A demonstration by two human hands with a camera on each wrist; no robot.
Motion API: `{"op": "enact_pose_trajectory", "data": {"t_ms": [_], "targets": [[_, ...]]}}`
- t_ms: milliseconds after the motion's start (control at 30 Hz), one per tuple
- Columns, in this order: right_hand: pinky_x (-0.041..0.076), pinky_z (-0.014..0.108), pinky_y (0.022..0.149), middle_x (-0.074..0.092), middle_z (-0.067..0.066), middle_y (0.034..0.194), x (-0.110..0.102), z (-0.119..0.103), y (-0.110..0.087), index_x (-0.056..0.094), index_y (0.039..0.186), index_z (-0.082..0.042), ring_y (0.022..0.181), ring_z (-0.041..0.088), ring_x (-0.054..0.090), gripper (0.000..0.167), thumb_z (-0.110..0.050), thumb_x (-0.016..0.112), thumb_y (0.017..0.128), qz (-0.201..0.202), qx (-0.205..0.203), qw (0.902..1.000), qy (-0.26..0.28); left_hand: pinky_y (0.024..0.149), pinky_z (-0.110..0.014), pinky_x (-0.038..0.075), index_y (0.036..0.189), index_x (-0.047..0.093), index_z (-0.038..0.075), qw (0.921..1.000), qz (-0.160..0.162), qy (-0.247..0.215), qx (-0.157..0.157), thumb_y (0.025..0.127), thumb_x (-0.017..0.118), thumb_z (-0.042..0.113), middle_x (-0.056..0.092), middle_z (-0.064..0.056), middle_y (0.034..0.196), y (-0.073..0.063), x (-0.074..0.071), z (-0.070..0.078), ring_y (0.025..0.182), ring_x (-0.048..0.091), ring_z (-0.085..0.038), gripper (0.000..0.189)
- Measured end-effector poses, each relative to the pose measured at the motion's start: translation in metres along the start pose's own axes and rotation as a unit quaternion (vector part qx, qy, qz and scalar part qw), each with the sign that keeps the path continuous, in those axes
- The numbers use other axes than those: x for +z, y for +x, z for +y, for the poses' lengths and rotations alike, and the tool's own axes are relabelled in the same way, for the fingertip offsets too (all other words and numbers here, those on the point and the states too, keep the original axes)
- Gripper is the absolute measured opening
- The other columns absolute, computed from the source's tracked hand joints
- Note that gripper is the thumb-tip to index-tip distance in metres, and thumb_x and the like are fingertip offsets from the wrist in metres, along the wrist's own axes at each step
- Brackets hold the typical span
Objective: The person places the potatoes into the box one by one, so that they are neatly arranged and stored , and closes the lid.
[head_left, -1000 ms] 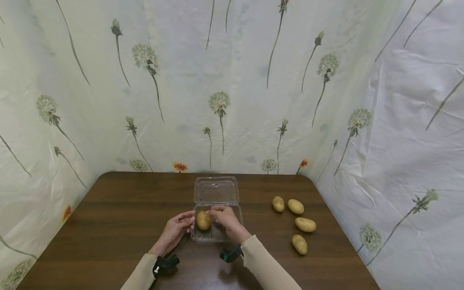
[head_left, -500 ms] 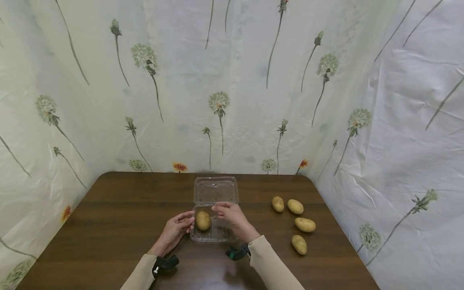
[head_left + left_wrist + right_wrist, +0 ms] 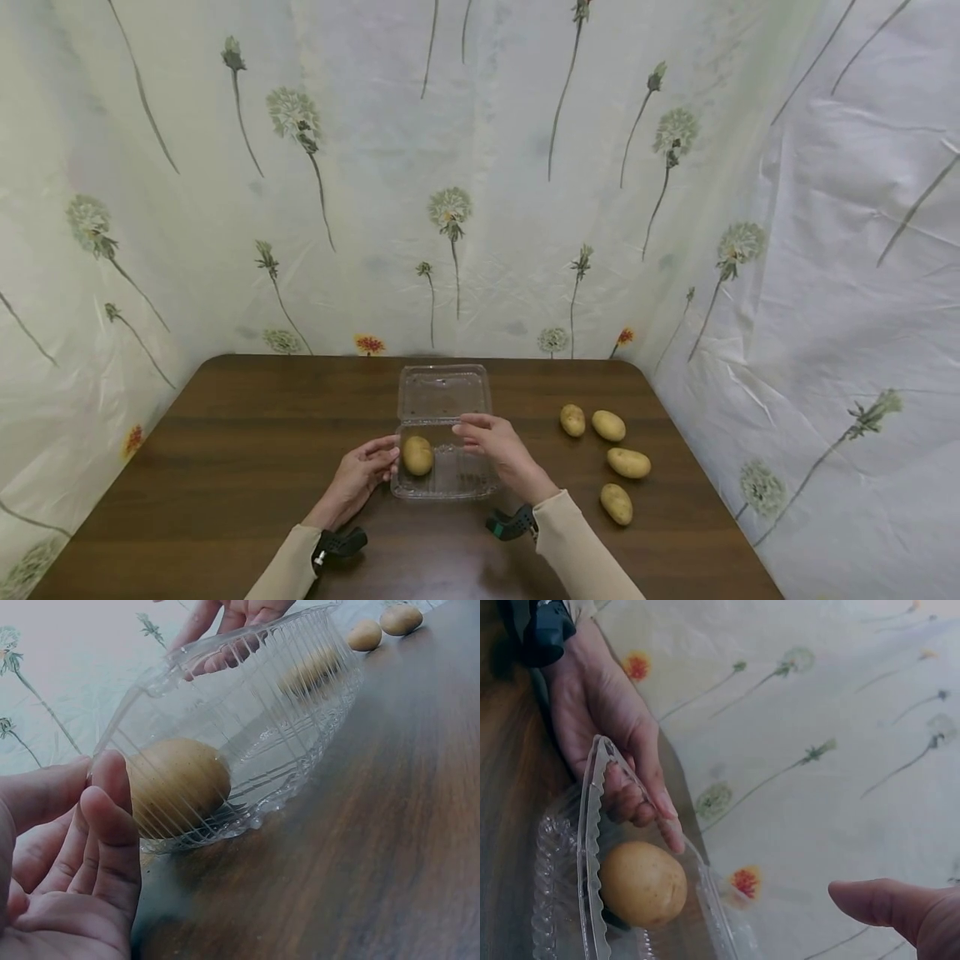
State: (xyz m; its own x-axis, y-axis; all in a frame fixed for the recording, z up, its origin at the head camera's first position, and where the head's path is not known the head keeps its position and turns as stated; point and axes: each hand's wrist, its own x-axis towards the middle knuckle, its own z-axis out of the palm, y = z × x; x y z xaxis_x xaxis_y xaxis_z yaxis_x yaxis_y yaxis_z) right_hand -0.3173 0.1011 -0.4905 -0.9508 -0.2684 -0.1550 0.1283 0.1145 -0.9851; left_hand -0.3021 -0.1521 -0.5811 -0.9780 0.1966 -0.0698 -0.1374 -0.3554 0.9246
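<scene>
Head view's showing soft lt; wooden tabletop point(image 3: 435, 550) is giving pale sheen low ctr, w/ dim shadow lying under R wrist cam point(image 3: 513, 523). Dandelion-print curtain point(image 3: 832, 317) is catching glare on R-side creases. L wrist pic's looking hazy, washed out upper L; clear plastic clamshell point(image 3: 255, 720) is glinting. R wrist pic's running cool, soft, dk at L.
</scene>
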Motion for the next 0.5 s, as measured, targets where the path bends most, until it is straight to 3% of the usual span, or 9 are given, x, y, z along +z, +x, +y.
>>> {"op": "enact_pose_trajectory", "data": {"t_ms": [167,500], "targets": [[0.046,0.049,0.100,0.053,0.021,0.133,-0.003,-0.001,-0.002,0.055,0.131,0.002,0.120,0.042,0.052,0.053,-0.026,0.070,0.089,0.007,-0.001,1.0000,-0.007,0.061,-0.019,0.047,0.138,0.041,-0.010,1.0000,-0.002,-0.002,0.000,0.096,0.058,0.006,0.067,0.001,0.085,0.000,-0.001,0.001,0.071,0.061,-0.008,0.048],[0.042,0.053,0.103,0.051,0.020,0.137,-0.022,0.000,-0.017,0.049,0.137,0.002,0.126,0.042,0.049,0.059,-0.029,0.069,0.091,-0.025,-0.006,0.9997,0.002,0.061,-0.019,0.047,0.138,0.042,-0.009,1.0000,-0.004,0.006,0.003,0.095,0.060,0.009,0.066,0.002,0.088,0.001,-0.001,-0.001,0.072,0.061,-0.007,0.050]]}}
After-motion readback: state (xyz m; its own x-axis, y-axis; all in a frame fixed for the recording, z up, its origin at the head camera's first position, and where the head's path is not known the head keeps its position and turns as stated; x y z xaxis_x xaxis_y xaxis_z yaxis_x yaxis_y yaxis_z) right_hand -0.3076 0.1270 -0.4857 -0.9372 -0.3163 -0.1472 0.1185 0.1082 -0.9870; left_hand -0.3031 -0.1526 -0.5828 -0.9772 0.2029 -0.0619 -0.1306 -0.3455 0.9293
